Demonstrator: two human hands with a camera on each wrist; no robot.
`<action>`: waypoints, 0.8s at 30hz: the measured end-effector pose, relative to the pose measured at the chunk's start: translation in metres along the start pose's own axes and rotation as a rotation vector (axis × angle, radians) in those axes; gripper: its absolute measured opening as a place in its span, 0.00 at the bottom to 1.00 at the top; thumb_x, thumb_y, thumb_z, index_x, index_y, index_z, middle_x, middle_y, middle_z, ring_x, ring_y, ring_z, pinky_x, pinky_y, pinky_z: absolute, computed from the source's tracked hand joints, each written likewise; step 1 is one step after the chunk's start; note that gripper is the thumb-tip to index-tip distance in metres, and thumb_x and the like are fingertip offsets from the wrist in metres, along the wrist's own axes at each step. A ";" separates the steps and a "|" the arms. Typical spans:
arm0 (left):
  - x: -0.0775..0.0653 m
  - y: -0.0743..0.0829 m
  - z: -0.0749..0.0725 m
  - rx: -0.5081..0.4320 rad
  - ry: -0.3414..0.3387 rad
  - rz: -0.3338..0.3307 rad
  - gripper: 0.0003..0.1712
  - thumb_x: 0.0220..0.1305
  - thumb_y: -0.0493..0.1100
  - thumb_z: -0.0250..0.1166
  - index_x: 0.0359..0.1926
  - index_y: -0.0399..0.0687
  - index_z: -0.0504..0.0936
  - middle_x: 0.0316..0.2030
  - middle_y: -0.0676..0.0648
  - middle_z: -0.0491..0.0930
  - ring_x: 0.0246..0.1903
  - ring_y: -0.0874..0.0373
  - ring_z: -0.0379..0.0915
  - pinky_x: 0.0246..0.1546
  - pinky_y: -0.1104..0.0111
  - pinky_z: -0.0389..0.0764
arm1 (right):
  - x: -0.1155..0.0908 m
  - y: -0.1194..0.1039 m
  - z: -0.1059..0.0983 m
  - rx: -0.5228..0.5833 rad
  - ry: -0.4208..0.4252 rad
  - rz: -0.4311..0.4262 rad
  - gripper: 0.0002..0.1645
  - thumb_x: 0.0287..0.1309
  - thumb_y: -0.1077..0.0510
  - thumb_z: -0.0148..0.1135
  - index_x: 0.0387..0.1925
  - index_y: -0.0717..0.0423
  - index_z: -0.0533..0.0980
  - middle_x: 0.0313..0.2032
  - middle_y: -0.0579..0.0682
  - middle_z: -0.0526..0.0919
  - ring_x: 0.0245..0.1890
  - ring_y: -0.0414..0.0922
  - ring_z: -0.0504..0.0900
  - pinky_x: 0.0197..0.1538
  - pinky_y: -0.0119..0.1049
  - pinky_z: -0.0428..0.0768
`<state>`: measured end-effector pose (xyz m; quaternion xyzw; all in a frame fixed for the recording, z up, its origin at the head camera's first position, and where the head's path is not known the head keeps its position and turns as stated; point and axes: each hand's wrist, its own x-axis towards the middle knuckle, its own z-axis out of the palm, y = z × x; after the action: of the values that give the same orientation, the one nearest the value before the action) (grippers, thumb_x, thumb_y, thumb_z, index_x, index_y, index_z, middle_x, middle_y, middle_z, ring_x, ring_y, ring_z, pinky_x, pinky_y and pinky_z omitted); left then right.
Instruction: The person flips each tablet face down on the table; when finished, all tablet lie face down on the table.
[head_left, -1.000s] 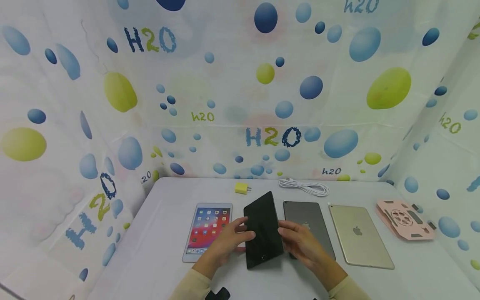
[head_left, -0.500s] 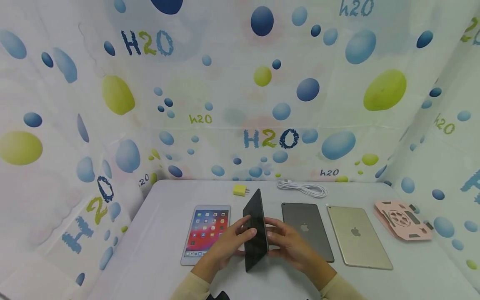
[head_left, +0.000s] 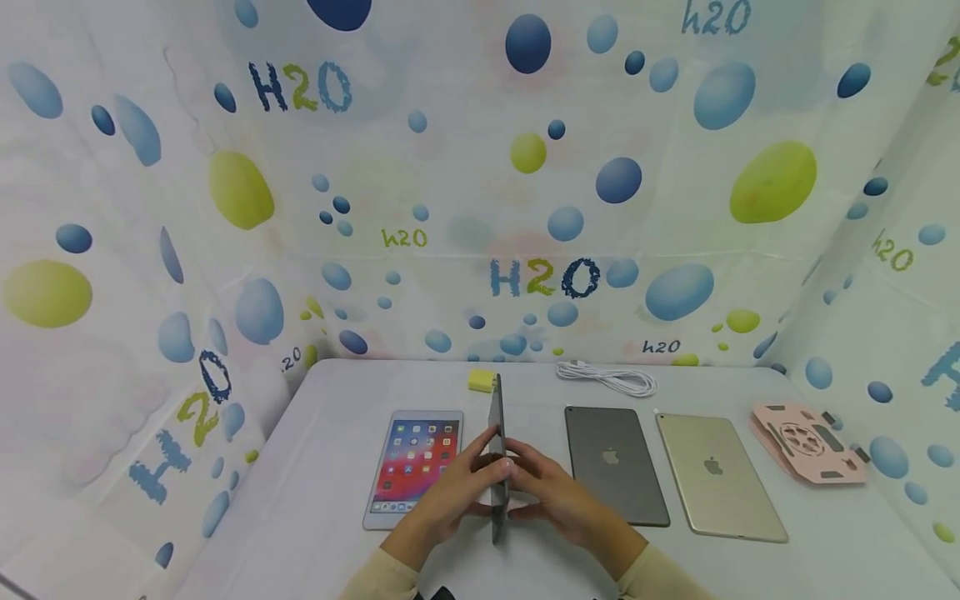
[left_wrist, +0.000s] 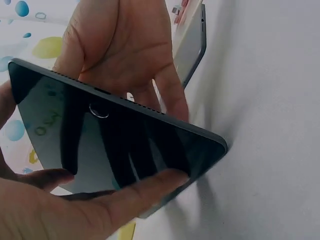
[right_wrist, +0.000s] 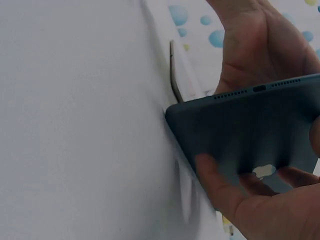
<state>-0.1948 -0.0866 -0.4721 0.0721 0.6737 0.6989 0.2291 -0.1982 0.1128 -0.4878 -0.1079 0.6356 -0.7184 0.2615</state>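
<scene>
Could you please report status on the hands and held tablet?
Left hand on screen side, right hand on back side. Dark tablet upright between them. Lit tablet near left hand.

Between your left hand (head_left: 448, 490) and your right hand (head_left: 558, 497), the held iPad (right_wrist: 227, 127) stands upright. On the table (head_left: 292, 508), the screen-up iPad (head_left: 415, 467) lies to its left. To its right you have the inner screen-down iPad (head_left: 615, 467), next the outer screen-down iPad (head_left: 722, 479), then, farthest right, the stand (head_left: 812, 445). At the far side lie the power adapter (head_left: 481, 381) and, right of it, the cable (head_left: 609, 381); the curtain (head_left: 450, 187) hangs behind the table.
</scene>
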 end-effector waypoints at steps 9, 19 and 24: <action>-0.002 -0.005 -0.002 -0.239 -0.022 0.092 0.43 0.72 0.47 0.60 0.82 0.60 0.51 0.77 0.30 0.50 0.72 0.30 0.54 0.60 0.30 0.68 | -0.002 0.002 0.005 -0.119 0.041 -0.064 0.40 0.72 0.44 0.59 0.79 0.44 0.58 0.75 0.61 0.59 0.68 0.69 0.68 0.54 0.65 0.80; -0.008 -0.002 -0.001 -0.481 -0.025 0.168 0.42 0.71 0.41 0.55 0.82 0.64 0.50 0.79 0.38 0.52 0.75 0.38 0.52 0.70 0.44 0.65 | -0.007 0.008 -0.002 -0.083 0.240 -0.117 0.40 0.65 0.60 0.65 0.75 0.58 0.62 0.72 0.69 0.59 0.63 0.62 0.76 0.54 0.51 0.84; -0.008 0.000 -0.005 -0.544 0.003 0.195 0.42 0.71 0.36 0.55 0.81 0.61 0.51 0.76 0.39 0.57 0.66 0.50 0.69 0.63 0.56 0.77 | -0.008 0.012 -0.014 -0.042 0.369 -0.086 0.40 0.63 0.65 0.65 0.73 0.68 0.62 0.55 0.66 0.76 0.47 0.48 0.82 0.48 0.42 0.85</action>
<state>-0.1895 -0.0945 -0.4708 0.0714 0.4516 0.8728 0.1710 -0.1957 0.1278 -0.5006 -0.0069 0.6824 -0.7231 0.1071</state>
